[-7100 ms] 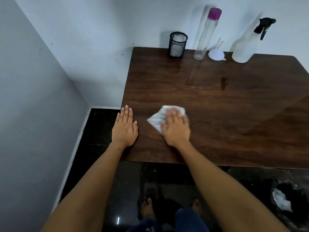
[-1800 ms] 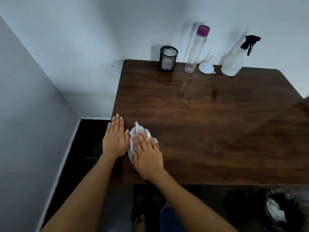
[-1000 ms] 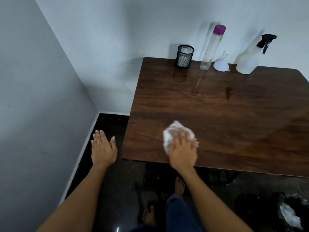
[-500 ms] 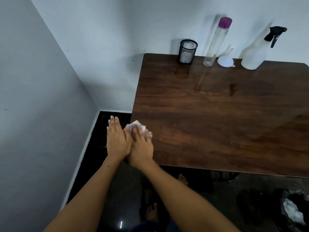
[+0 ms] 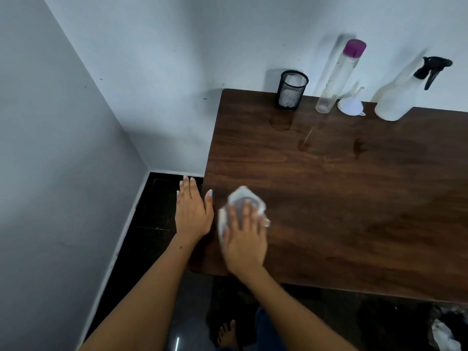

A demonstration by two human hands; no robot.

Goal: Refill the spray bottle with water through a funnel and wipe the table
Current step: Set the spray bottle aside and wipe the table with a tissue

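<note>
My right hand (image 5: 244, 236) presses flat, fingers straight, on a white tissue (image 5: 242, 198) near the front left corner of the dark wooden table (image 5: 342, 211). My left hand (image 5: 192, 211) is held flat with straight fingers at the table's left edge, mostly over the floor, holding nothing. At the back by the wall stand the translucent spray bottle (image 5: 397, 97) with a black trigger head, a white funnel (image 5: 351, 105) lying mouth down, and a tall clear bottle (image 5: 336, 77) with a purple cap.
A black mesh cup (image 5: 291, 91) stands at the table's back left. Grey walls close in on the left and behind. A dark floor gap (image 5: 157, 203) lies left of the table. A bin with white paper (image 5: 443, 330) sits at lower right.
My right hand has slid the tissue rightward from the table's left edge onto the surface. My left hand has stayed at the left edge.
</note>
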